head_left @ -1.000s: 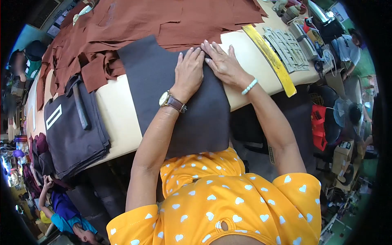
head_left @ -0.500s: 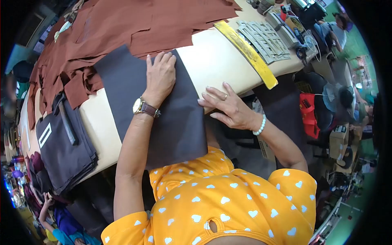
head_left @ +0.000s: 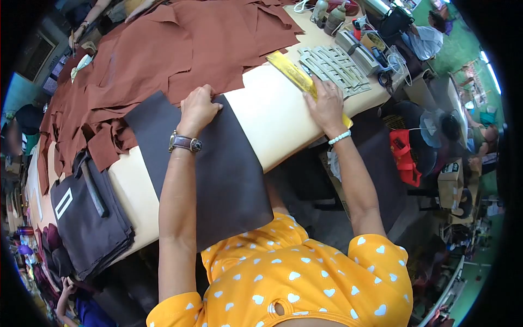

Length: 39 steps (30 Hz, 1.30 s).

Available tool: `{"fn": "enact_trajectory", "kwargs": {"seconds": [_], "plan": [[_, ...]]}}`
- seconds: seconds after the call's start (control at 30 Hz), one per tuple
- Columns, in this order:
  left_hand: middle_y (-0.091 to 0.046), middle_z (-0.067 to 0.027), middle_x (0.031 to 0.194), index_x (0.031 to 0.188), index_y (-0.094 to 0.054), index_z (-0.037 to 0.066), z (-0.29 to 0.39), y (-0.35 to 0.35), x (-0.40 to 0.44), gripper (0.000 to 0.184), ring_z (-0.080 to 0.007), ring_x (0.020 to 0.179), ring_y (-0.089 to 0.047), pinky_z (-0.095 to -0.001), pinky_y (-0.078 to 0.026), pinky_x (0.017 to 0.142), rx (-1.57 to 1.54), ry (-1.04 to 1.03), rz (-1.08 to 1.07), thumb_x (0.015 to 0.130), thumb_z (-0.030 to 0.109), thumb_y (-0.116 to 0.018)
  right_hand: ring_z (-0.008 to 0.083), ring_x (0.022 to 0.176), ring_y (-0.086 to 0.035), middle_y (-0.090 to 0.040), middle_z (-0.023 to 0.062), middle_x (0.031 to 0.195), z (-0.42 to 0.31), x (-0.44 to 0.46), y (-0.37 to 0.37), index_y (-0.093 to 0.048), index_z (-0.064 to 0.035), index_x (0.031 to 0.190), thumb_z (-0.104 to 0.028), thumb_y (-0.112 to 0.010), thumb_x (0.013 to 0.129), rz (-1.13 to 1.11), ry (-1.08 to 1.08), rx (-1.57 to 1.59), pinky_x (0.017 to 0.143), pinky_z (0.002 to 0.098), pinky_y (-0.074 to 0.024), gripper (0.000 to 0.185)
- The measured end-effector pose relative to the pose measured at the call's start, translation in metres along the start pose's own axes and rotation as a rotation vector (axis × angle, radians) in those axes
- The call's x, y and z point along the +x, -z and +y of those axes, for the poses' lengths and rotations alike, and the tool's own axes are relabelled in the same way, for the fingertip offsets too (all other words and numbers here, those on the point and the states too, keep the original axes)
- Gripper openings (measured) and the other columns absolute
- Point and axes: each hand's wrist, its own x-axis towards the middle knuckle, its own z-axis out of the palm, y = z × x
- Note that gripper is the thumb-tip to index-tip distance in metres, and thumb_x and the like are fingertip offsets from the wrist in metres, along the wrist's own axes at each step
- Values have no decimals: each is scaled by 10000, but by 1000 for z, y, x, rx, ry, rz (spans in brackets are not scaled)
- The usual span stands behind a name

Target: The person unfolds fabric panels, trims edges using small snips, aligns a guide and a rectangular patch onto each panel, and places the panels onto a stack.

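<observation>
A dark brown, leather-like sheet (head_left: pixel 229 169) lies across the table and hangs over its near edge onto my lap. At the sheet's far edge, my left hand (head_left: pixel 197 111) is closed, with its fingers curled on the material and a watch at the wrist. Over to the right, my right hand (head_left: pixel 327 104) closes over a worn yellow ruler (head_left: pixel 291 70), covering its middle part. The ruler lies slanted on the table, beside a stack of pale slotted strips (head_left: pixel 339 68).
Reddish-brown pieces (head_left: pixel 212 38) spread over the far table (head_left: pixel 272 122). On the left, a stack of dark sheets (head_left: pixel 90 218) carries a hammer (head_left: pixel 92 188) and a white rectangular frame (head_left: pixel 63 204). Bottles (head_left: pixel 333 19) stand at the far right; other people work around.
My right hand has left the dark sheet's right edge and moved up and right onto the yellow ruler. My left hand's fingers have curled in at the sheet's far edge.
</observation>
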Motion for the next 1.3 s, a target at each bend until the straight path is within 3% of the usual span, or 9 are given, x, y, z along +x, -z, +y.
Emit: {"fn": "enact_trajectory", "kwargs": {"seconds": [0.23, 0.43, 0.63, 0.73, 0.77, 0.87, 0.97, 1.07, 1.3], "plan": [[-663, -135, 840, 912, -651, 11, 0, 8, 11, 318, -244, 824, -638, -347, -473, 729, -109, 127, -145, 661, 177, -755, 265, 1003, -518, -604, 103, 984, -18, -2, 7, -615, -51, 1033, -211, -642, 761, -106, -116, 291, 876, 412, -371, 317], [-671, -137, 904, 894, -670, 62, -8, 10, 13, 319, -286, 939, -621, -387, -464, 792, -68, 157, -124, 660, 258, -765, 270, 984, -488, -553, 93, 943, 7, 32, -15, -674, -86, 841, -219, -622, 771, 17, -50, -206, 849, 404, -369, 159], [-658, -160, 772, 888, -665, -2, -10, 0, -9, 311, -250, 735, -638, -343, -472, 690, -279, -16, 42, 695, 230, -740, 268, 1003, -492, -549, 85, 953, 9, 45, -18, -676, -90, 781, -228, -677, 745, -29, -109, -248, 877, 422, -383, 143], [-650, -70, 731, 882, -662, -5, -7, 5, -17, 256, -121, 660, -584, -265, -452, 634, -506, -24, -5, 737, 198, -721, 280, 969, -517, -553, 99, 926, 6, 51, -11, -675, -85, 757, -234, -684, 722, -45, -114, -8, 843, 431, -403, 154], [-644, -46, 734, 886, -661, -1, -12, 3, -20, 240, -97, 661, -569, -245, -447, 630, -615, -36, -26, 749, 189, -715, 208, 849, -568, -589, 95, 916, -1, 50, 0, -656, -55, 797, -177, -654, 782, 20, -27, 150, 769, 381, -453, 122], [-620, 20, 756, 930, -660, 7, -18, 11, -36, 197, -36, 695, -536, -186, -429, 644, -911, -27, -159, 800, 153, -682, 117, 759, -567, -614, 90, 935, -33, 41, 26, -607, -17, 938, -112, -582, 860, -311, -403, 1194, 692, 256, -463, 125], [-612, 41, 774, 940, -668, 7, -16, 12, -58, 186, -24, 725, -531, -180, -429, 677, -1098, 49, -217, 818, 148, -668, 46, 695, -531, -620, 71, 955, -76, 11, 33, -528, 11, 1081, -72, -509, 906, -470, -398, 1509, 624, 170, -432, 195], [-617, 39, 801, 929, -671, 5, -18, 6, -76, 176, -23, 733, -533, -171, -428, 679, -1192, 22, -204, 826, 148, -661, 33, 627, -493, -617, 19, 875, -108, -15, 24, -517, -1, 1160, -87, -525, 901, -629, -465, 1613, 615, 154, -409, 273], [-645, 6, 840, 943, -675, -10, -20, 6, -90, 190, -37, 750, -567, -173, -459, 692, -1300, 63, -220, 836, 145, -650, -9, 630, -453, -592, -29, 728, -128, -24, 13, -643, -11, 957, -169, -606, 869, -683, -429, 1466, 528, 153, -341, 185]]}}
